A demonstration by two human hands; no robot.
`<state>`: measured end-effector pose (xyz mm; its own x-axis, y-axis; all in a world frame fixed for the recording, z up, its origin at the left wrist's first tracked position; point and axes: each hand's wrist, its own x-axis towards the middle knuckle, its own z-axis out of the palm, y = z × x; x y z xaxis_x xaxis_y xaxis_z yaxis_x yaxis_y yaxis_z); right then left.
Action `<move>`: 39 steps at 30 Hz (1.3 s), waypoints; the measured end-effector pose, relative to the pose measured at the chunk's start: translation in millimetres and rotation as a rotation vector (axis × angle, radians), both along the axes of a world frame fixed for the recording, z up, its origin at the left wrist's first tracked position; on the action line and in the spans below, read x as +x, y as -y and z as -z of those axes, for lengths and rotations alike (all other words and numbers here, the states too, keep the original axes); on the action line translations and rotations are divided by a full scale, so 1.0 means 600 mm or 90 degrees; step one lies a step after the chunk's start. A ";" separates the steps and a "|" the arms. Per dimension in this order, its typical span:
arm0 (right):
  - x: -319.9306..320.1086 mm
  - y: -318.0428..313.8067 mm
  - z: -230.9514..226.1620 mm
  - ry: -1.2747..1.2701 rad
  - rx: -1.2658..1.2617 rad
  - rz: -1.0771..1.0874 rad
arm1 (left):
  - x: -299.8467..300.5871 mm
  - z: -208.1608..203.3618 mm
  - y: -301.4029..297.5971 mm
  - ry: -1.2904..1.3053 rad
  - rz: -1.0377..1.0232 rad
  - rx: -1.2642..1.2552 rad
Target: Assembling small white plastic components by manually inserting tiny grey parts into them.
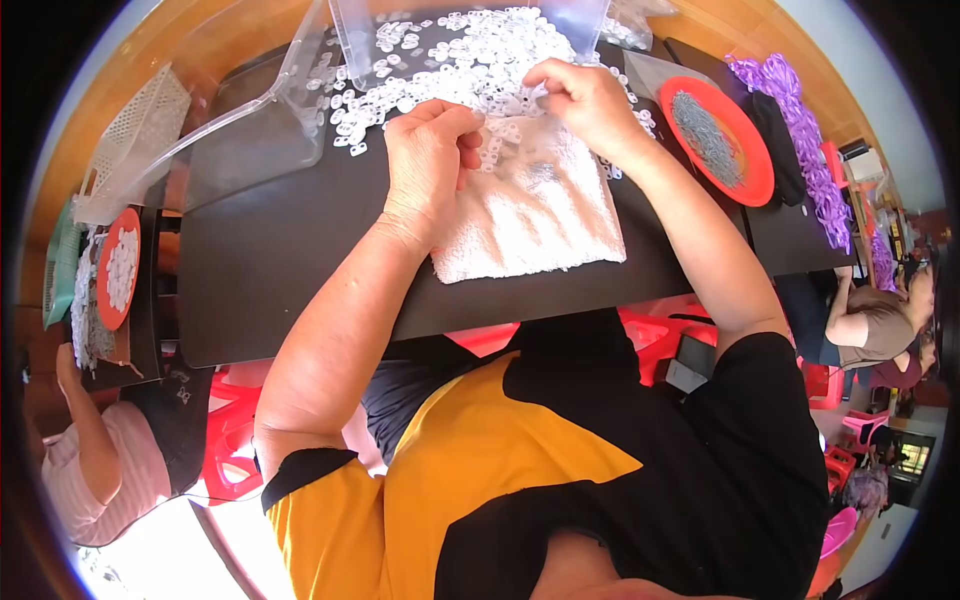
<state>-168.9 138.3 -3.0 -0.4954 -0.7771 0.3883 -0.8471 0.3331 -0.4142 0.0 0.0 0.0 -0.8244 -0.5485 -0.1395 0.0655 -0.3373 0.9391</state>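
Note:
My left hand (428,160) is closed over the left edge of a whitish towel (545,225), its thumb and fingers pinched together. What they hold is too small to tell. Beyond the towel, my right hand (592,108) pinches something small at the near side of a pile of small white plastic pieces (470,75) with holes. A few white pieces (492,150) lie on the towel between my hands. A small greyish heap (543,172) also rests on the towel.
A red plate (758,178) of thin grey metal pieces stands at right, beside purple strips (790,110). Clear plastic bins (235,130) and a white basket (140,130) stand at left, near another red plate (130,230). Co-workers (110,455) sit on both sides.

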 end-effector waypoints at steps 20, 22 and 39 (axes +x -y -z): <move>-0.007 0.010 -0.006 -0.129 0.205 0.032 | 0.001 0.001 0.001 0.000 0.016 -0.024; -0.003 0.012 -0.008 -0.140 0.209 0.024 | 0.002 0.002 0.003 -0.001 0.018 -0.022; 0.012 -0.052 -0.005 -0.185 -0.012 -0.003 | 0.003 0.000 -0.006 0.010 0.023 -0.099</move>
<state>-161.5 169.3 0.0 -0.3578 -0.7701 0.5281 -0.9326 0.3230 -0.1609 1.5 3.4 0.2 -0.8424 -0.5345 -0.0680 0.0406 -0.1889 0.9812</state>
